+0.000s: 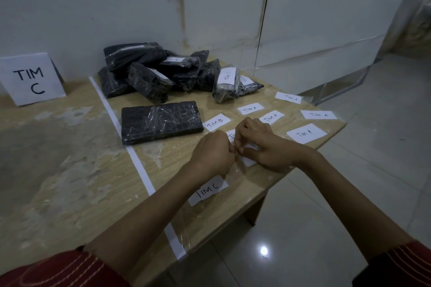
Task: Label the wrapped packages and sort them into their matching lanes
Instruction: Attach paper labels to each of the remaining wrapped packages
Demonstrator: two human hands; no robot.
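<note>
- Head view: left hand (212,154) and right hand (268,147) meet fingertip to fingertip low over the table (70,147), on its right part.
- Both hands have their fingers curled in, thumb and forefinger tips clamped on a white slip (248,161). The slip is mostly hidden under the hands and its text is unreadable.
- Flat package (162,121), black under clear wrap, lies just left of the hands with no label showing. Its left edge is beside the white strip (130,147).
- The strip runs from the far edge to the near edge and splits the table.
- Pile (151,70) of black wrapped packages sits at the far edge, against the wall.
- Tagged package (226,84) at the pile's right end carries a "TIM C" label. The one beside it also has a label, unreadable.
- Loose labels lie flat right of the strip: "TIM B" label (217,122) just beyond the hands, five "TIM A" labels (306,133) spread toward the right edge.
- "TIM C" label (208,190) sits under the left wrist.
- Sign (30,79) reading "TIM C" stands at far left, left of the strip.
</note>
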